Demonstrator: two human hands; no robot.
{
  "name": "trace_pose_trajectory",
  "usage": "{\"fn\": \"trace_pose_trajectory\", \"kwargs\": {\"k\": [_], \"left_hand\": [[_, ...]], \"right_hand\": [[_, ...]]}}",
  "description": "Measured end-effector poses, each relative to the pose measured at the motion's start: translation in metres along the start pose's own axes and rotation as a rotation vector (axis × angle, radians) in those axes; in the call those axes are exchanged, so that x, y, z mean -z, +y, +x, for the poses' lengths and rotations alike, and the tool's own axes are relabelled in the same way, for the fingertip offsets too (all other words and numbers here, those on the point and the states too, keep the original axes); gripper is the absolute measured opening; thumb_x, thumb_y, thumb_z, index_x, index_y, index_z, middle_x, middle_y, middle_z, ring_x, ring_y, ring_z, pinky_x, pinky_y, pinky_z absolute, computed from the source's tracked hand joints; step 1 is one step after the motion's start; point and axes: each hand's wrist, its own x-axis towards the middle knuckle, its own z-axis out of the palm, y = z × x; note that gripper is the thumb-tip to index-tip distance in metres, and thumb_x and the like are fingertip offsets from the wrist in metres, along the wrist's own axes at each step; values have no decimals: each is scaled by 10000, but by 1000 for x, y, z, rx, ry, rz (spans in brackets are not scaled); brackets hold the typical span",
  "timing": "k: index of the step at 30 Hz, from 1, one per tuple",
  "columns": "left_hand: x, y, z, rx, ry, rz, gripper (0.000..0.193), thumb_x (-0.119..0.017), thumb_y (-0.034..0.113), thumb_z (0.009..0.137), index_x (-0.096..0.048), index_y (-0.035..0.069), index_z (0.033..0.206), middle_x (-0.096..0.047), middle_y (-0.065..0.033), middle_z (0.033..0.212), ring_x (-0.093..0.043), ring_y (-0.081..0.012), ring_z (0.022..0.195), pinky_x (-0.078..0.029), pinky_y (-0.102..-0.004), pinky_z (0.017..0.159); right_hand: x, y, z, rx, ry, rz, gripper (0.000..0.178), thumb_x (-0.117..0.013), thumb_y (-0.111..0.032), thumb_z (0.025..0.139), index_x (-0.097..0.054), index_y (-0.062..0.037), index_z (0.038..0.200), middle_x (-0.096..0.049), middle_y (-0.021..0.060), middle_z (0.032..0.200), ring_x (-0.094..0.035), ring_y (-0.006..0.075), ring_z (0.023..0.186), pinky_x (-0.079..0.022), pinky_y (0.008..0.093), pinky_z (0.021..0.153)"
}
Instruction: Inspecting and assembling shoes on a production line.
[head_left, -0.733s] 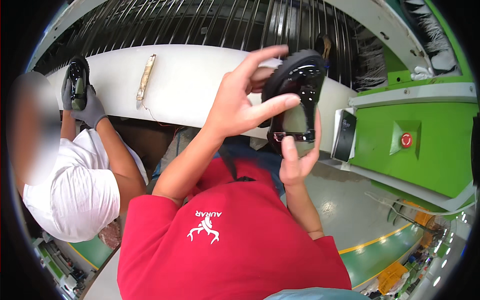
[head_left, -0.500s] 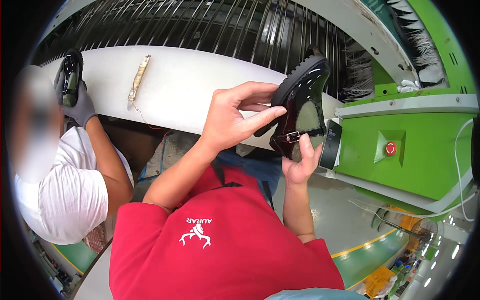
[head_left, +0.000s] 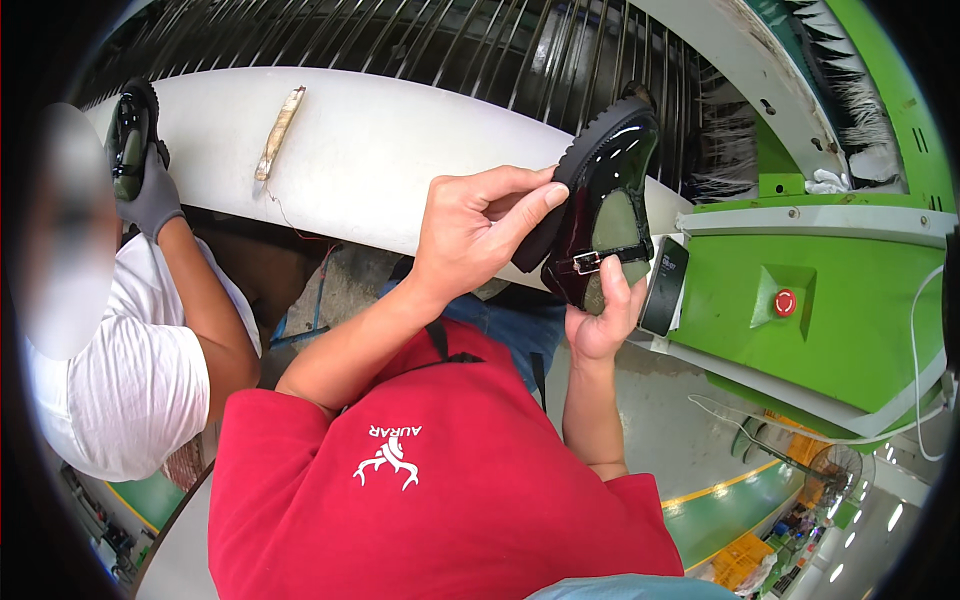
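Note:
A glossy black buckled shoe (head_left: 632, 165) with a ridged sole and a green inside hangs before me, toe pointing away. My right hand (head_left: 607, 315) grips it at the heel end, thumb on the strap beside the metal buckle (head_left: 587, 262). From the left, my left hand (head_left: 475, 225) is closed in a pinch, thumb and forefinger at the edge of the sole. Another dark piece (head_left: 537, 245) shows behind the shoe, beneath my left fingers; I cannot tell whether it belongs to the same shoe.
A white ledge (head_left: 370, 150) runs along a rack of metal rods (head_left: 480, 60), with a taped stick (head_left: 280, 133) on it. At left a co-worker's gloved hand (head_left: 155, 200) holds a similar shoe (head_left: 130, 135). On the right are a phone-like device (head_left: 664, 290) and a green machine with a red button (head_left: 785, 302).
My left thumb has drawn in toward the forefinger at the sole's edge. The shoe stays in my right hand, slightly turned. The co-worker's shoe has shifted a little.

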Motion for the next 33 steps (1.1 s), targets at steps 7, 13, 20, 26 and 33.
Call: {"fn": "trace_pose_trajectory", "kwargs": {"k": [7,13,20,26,33], "left_hand": [[16,-19,-9,164,-68,-227,292,-777,11,1023,-749,-76,1300,-799,-127,1119,-766,-155,963,-632,-269,852],[28,-2,-9,-130,135,-374,626,-837,252,1018,-522,-39,1474,-709,-105,1246,-693,-170,1120,-574,-328,1010],[49,8,-32,30,177,-336,613,-762,508,1042,-586,-27,1285,-717,-99,1110,-697,-155,951,-584,-303,874],[50,1,-41,179,146,-506,680,-690,636,1042,-618,-21,1204,-719,-118,1029,-709,-155,886,-596,-297,793],[43,9,-42,231,185,-499,608,-673,576,1075,-619,-9,1231,-726,-116,1065,-714,-159,920,-597,-311,824]], "right_hand": [[-21,-10,-4,239,-95,-443,823,-702,-124,964,-351,99,1675,-540,214,1552,-583,302,1391,-464,428,1181],[-48,-4,-25,602,-310,-925,915,-946,-175,738,-587,47,1550,-613,241,1324,-653,368,1123,-572,444,969],[-54,-33,0,561,-282,-873,373,-844,-100,890,-797,-12,1249,-747,100,1016,-676,247,855,-560,363,758],[-60,-22,24,199,-442,-293,224,-840,-66,967,-820,-24,1187,-754,76,1043,-696,127,809,-572,280,740],[-66,-23,21,347,-394,-524,237,-870,-75,942,-810,-11,1161,-762,89,1012,-733,149,823,-590,301,717]]}}
